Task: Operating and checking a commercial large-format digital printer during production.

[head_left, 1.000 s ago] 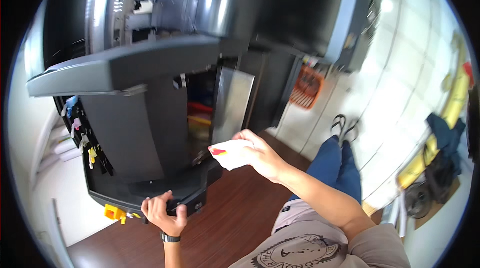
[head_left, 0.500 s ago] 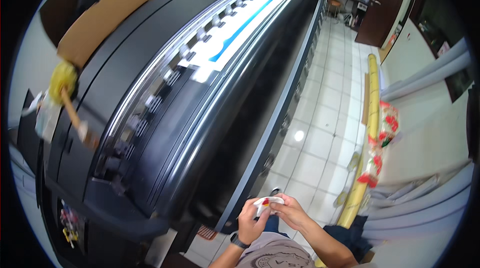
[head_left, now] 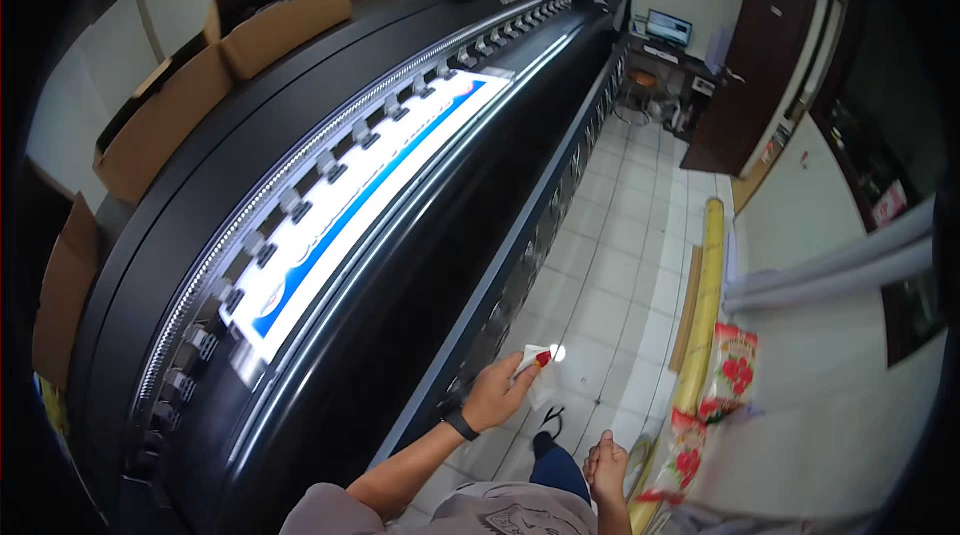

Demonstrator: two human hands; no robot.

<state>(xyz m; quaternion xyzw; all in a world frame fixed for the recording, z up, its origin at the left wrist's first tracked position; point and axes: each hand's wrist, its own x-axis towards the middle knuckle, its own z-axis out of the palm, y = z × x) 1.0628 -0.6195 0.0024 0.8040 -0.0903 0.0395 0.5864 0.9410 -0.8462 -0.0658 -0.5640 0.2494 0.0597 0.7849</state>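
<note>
My left hand [head_left: 498, 393], a dark band at its wrist, is stretched forward over the floor beside the long black wide-format printer [head_left: 440, 225]. Between its thumb and fingers is a small, crumpled white paper-like piece [head_left: 533, 352] with a red and yellow patch. My right hand [head_left: 606, 467] hangs low at my right side, fingers curled in, with nothing visible in it. On the printer lies a white printed sheet [head_left: 345, 225] with a blue stripe, under a row of small rollers [head_left: 331, 167].
Cardboard boxes [head_left: 285, 30] stand along the printer's top. At right, a long yellow roll [head_left: 711, 285] lies by the wall with red-and-white packs [head_left: 733, 372] beside it. A tiled aisle [head_left: 625, 235] leads to a desk with a monitor [head_left: 668, 28] and a brown door [head_left: 750, 60].
My right hand has let go of the white piece and dropped to my side; the left now holds it alone, further forward. The view has moved along the printer, showing more of the sheet.
</note>
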